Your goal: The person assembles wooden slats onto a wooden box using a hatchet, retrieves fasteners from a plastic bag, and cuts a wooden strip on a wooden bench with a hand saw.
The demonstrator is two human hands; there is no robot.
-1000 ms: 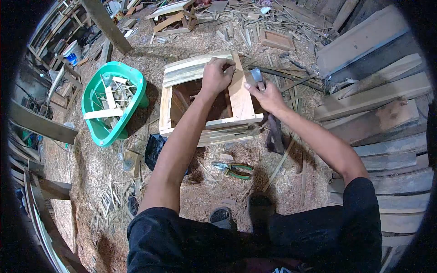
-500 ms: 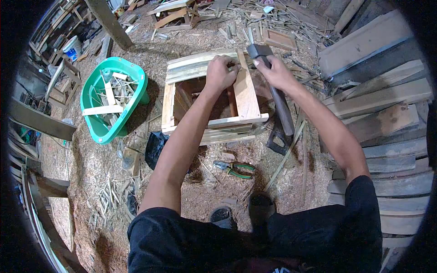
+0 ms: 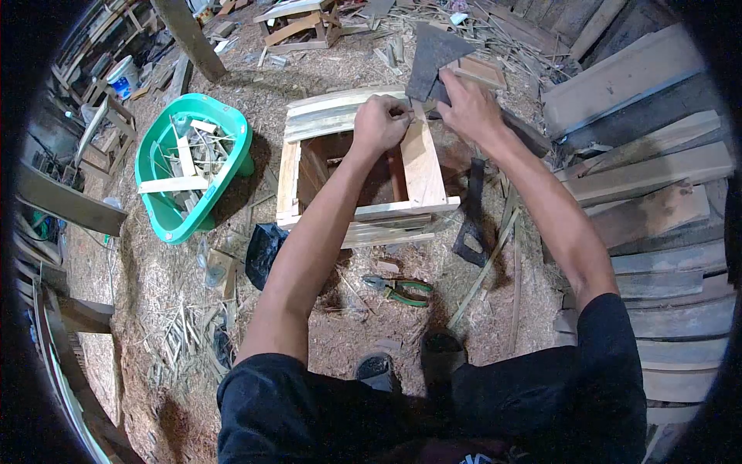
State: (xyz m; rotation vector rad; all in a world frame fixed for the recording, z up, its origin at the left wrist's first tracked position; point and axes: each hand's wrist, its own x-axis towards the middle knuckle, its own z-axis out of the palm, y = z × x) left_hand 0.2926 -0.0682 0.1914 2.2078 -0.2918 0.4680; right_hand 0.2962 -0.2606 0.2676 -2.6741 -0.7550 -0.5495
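Note:
A slatted wooden box [image 3: 332,114] sits on the floor before me, its top partly uncovered so the inside shows. My left hand [image 3: 379,124] rests at its far right, thumb and fingers pinched together at the upper end of a pale board [image 3: 423,164]; what they hold is too small to make out. In my right hand [image 3: 473,114] is an axe [image 3: 434,56], gripped close under its head. The dark, broad blade is turned flat towards me just beyond the board's end, and the handle slants down to the right, partly behind my hand.
Green-handled pliers [image 3: 402,289] and a dark saw-like tool [image 3: 470,241] lie on the shavings near the box. To the left are a black plastic bag [image 3: 265,249] and a green tub [image 3: 241,139] of wood scraps. Stacked planks [image 3: 649,170] line the right side.
The axe has turned, so its blade now shows broadside and its handle lies further right. My right hand has tilted over with it; my left hand stays pinched at the board.

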